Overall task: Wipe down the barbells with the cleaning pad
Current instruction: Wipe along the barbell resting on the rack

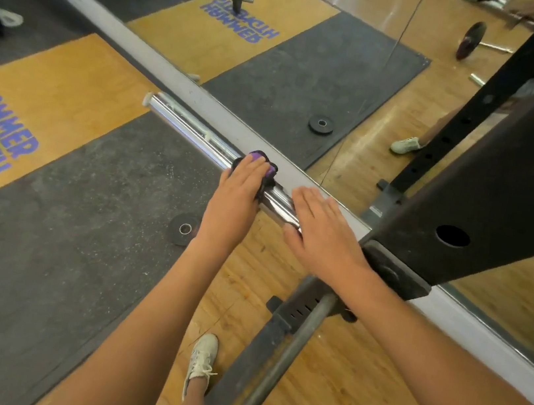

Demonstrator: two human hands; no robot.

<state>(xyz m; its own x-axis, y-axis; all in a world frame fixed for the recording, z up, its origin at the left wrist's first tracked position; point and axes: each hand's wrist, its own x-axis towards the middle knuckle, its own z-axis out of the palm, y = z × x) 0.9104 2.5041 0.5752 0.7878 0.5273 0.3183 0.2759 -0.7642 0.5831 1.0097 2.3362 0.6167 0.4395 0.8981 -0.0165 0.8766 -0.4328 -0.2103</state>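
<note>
A barbell rests in a black rack, its chrome sleeve (186, 128) pointing away to the upper left and its dull grey shaft (284, 357) running toward me. My left hand (238, 198) presses a purple and black cleaning pad (264, 167) onto the sleeve with straight fingers. My right hand (320, 231) lies flat on the sleeve just right of the pad, near the rack upright. The sleeve's inner end is hidden under both hands.
The black rack upright (489, 187) stands at the right against a wall mirror (315, 53). Small black weight plates (183, 228) (321, 124) lie on the floor. Rubber mat (45, 238) covers the left floor, wood under me. My white shoe (200, 359) is below.
</note>
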